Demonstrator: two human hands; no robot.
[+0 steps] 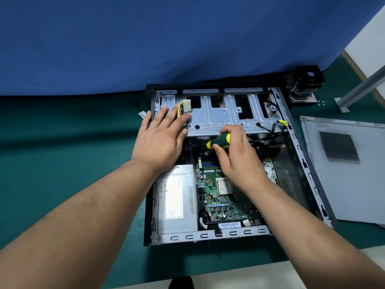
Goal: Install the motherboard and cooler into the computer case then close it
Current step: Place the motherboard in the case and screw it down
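Now right hand (235, 155) grip clasps screwdriver (218, 140), handle pointing left; left hand (162, 138) flat on drive cage (218, 119).

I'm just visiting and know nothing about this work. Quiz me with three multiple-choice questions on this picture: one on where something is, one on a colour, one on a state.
1. Where does the cooler sit?
A. on the motherboard
B. on the table beyond the case's far right corner
C. in the left hand

2. What colours is the screwdriver handle?
A. red and black
B. all blue
C. green and yellow

3. What is the left hand doing?
A. lying flat on the drive cage
B. gripping the side panel
C. hanging off the table

Answers: 1 B, it stands outside the computer case. 2 C, both colours show in the right hand. 3 A, its fingers are straight on the drive cage.
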